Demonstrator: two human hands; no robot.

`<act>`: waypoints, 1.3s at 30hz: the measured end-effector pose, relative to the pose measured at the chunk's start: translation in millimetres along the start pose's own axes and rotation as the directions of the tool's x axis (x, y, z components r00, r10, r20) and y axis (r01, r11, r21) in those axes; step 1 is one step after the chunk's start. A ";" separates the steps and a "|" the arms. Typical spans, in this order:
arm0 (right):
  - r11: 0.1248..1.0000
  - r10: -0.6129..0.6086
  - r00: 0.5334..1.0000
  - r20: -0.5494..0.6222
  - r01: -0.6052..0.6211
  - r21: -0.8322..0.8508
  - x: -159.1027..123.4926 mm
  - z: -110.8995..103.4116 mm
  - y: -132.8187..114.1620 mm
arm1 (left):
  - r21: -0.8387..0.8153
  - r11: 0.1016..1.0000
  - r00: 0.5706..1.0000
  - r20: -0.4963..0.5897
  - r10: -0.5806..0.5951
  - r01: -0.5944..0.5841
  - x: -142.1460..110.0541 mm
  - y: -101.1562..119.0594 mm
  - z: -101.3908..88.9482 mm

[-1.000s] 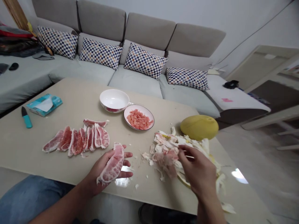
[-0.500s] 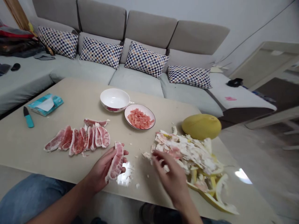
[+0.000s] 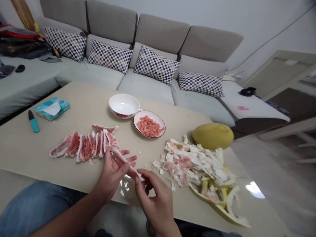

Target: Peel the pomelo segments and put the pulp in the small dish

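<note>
My left hand (image 3: 112,172) is closed around a pink pomelo segment (image 3: 120,159) just above the near edge of the beige table (image 3: 81,108). My right hand (image 3: 154,196) has come up to the segment's lower end, fingers curled and pinching at it. A row of peeled pomelo segments (image 3: 85,146) lies on the table just left of my hands. To the right spreads a heap of white pith and yellow peel (image 3: 199,169).
A white bowl (image 3: 124,105) and a plate of pink pulp (image 3: 149,124) stand mid-table. A whole yellow pomelo (image 3: 213,136) rests by the right edge. A teal knife (image 3: 33,121) and tissue pack (image 3: 51,108) lie far left. A grey sofa with checked cushions runs behind.
My right hand left the peel heap and moved left to meet the segment. My left hand turned the segment edge-on and raised it slightly.
</note>
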State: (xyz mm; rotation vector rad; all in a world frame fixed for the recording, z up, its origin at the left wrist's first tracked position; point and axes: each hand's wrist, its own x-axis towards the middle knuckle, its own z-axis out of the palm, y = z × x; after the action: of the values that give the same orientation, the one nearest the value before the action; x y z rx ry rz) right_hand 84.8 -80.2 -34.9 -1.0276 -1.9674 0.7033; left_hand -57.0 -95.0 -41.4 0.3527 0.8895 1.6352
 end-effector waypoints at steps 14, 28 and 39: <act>0.973 0.220 0.957 -0.191 -0.203 0.106 8.8 0.9 13.2 | 0.392 0.917 0.998 0.027 0.065 -0.071 -3.1 1.9 1.7; 0.993 0.117 0.945 -0.307 -0.119 0.011 6.6 23.7 26.2 | 0.407 0.896 0.979 -0.025 0.204 -0.176 -6.9 -6.5 5.7; 0.896 0.126 0.835 -0.535 -0.328 -0.300 19.6 -78.0 123.0 | 0.261 0.958 0.974 -0.156 0.162 -0.118 4.6 19.5 -0.7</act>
State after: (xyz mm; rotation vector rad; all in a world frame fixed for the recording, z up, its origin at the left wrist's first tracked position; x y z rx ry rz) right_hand 193.6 8.6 -78.0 -1.5327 -1.5497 0.1293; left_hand -72.4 -91.6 -29.1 0.4597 1.2351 1.7068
